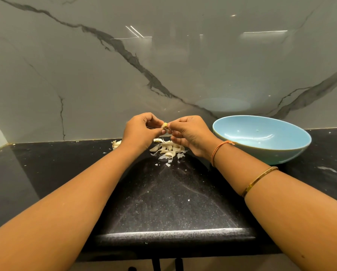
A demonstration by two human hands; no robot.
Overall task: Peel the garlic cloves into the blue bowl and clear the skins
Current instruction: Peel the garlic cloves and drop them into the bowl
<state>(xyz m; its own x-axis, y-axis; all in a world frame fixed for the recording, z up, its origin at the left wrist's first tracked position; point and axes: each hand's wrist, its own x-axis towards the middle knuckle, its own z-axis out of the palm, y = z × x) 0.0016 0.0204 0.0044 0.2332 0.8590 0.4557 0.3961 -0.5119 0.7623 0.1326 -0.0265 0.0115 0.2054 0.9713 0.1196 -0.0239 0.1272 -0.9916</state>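
Peeling is in hand. One garlic clove [164, 125] sits in the air above the black counter [163, 202], pinched from the left by the left hand [142, 129] and from the right by the right hand [191, 133]. Both hands have their fingers curled in on it.

- Blue bowl [271, 155]: to the right, just beside the right wrist. It shows only a few pale specks, too small to name, and no whole clove is visible in it. Judged from that, the task is at an early stage.
- Pile of cloves [166, 148]: on the counter under the hands, mostly unpeeled by the look of it.
- Skins [168, 157]: loose flakes along the near edge of the pile, with stray bits scattered nearer. Clearing is not yet done.
- Garlic piece [116, 144]: left of the left wrist, by the far marble wall [85, 75].

Hard to make out:
- Fingertips cover both ends of the held clove, so how much skin is on it cannot be told.
- The right hand hides the far right part of the pile, so no count is possible.
- The left wrist cuts off the garlic piece.
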